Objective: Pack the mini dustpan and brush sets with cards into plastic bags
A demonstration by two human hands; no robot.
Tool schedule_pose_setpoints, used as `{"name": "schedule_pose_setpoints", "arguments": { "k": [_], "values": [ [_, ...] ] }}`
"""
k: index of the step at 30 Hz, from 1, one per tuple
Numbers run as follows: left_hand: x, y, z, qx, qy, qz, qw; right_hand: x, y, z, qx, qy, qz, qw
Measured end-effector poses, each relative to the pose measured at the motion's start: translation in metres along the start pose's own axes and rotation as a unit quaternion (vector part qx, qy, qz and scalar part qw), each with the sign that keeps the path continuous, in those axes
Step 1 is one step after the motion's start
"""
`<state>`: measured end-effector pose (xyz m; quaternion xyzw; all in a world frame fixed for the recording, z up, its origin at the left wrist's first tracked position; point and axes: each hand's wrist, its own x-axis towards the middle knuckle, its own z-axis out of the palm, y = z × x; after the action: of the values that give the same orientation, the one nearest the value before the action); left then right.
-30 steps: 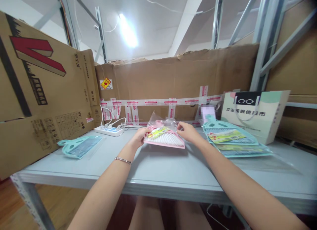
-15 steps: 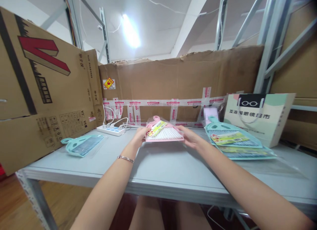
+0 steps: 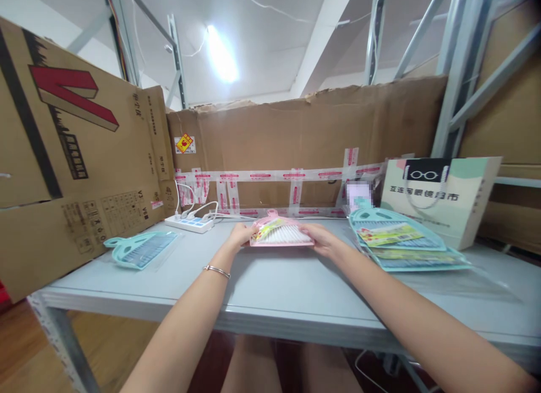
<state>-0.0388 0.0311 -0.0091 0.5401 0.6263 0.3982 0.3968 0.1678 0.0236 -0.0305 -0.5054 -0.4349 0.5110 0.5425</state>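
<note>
A pink dustpan and brush set [image 3: 282,233] with white bristles lies in the middle of the grey table [image 3: 291,291], its handle pointing away from me. On its left part is a yellow-green label card [image 3: 269,229]. My left hand [image 3: 242,235] grips the left edge of the set, its fingertips by the card. At the right edge, my right hand [image 3: 320,238] has its thumb on top, and its other fingers are mostly hidden. A light-blue dustpan and brush set [image 3: 143,250] lies to the left. Several more light-blue sets [image 3: 401,238] are stacked at the right.
A white power strip [image 3: 189,223] with plugged-in cables sits behind my left hand. Large cardboard boxes [image 3: 270,139] wall the back and the left side. A paper bag [image 3: 435,198] stands at the right rear, behind the stack. Metal shelf posts [image 3: 460,71] rise at the right.
The pink set has come down slightly and lies flatter, with its handle lower. Both hands have moved with it, and my right thumb now reaches further over its top.
</note>
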Motion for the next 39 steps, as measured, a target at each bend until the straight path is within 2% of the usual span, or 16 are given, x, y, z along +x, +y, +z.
{"name": "schedule_pose_setpoints", "arguments": {
  "k": [4, 8, 10, 15, 18, 20, 23, 26, 28, 31, 34, 36, 37, 39],
  "values": [
    [0.003, 0.000, -0.006, 0.000, 0.019, 0.000, 1.000, -0.006, -0.002, 0.001, -0.001, 0.027, 0.023, 0.999],
    [-0.009, 0.008, -0.011, -0.062, -0.084, 0.019, 0.994, -0.005, -0.002, -0.001, 0.000, 0.077, 0.014, 0.997],
    [-0.012, 0.008, -0.010, -0.070, -0.106, 0.025, 0.992, -0.005, -0.002, -0.001, 0.001, 0.084, 0.008, 0.996],
    [-0.001, -0.001, -0.006, -0.016, -0.026, 0.037, 0.999, -0.008, -0.004, 0.002, 0.043, 0.047, 0.012, 0.998],
    [0.003, -0.003, -0.008, 0.074, 0.025, 0.072, 0.994, -0.007, -0.006, 0.002, 0.046, 0.062, 0.022, 0.997],
    [-0.001, -0.001, -0.008, 0.090, 0.002, 0.079, 0.993, -0.005, -0.006, -0.001, 0.035, 0.081, 0.027, 0.996],
    [-0.009, 0.004, -0.007, 0.043, -0.063, 0.092, 0.993, -0.002, -0.006, -0.007, 0.005, 0.101, 0.026, 0.995],
    [-0.011, 0.006, -0.005, 0.075, -0.041, 0.126, 0.988, 0.001, -0.006, -0.012, -0.029, 0.109, 0.021, 0.993],
    [-0.008, 0.006, -0.005, 0.109, -0.018, 0.129, 0.985, 0.001, -0.007, -0.015, -0.101, 0.104, -0.005, 0.989],
    [-0.003, 0.004, -0.009, 0.132, 0.023, 0.127, 0.983, -0.003, -0.010, -0.015, -0.259, 0.079, -0.119, 0.955],
    [-0.002, 0.006, -0.014, 0.130, 0.063, 0.127, 0.981, -0.009, -0.010, -0.015, -0.344, -0.024, -0.255, 0.903],
    [-0.002, 0.008, -0.016, 0.116, 0.065, 0.125, 0.983, -0.011, -0.007, -0.014, -0.369, -0.101, -0.296, 0.875],
    [-0.003, 0.009, -0.016, 0.107, 0.063, 0.128, 0.984, -0.010, -0.005, -0.013, -0.367, -0.116, -0.302, 0.872],
    [-0.006, 0.011, -0.015, 0.092, 0.057, 0.142, 0.984, -0.006, 0.000, -0.012, -0.329, -0.102, -0.298, 0.890]
  ]
}}
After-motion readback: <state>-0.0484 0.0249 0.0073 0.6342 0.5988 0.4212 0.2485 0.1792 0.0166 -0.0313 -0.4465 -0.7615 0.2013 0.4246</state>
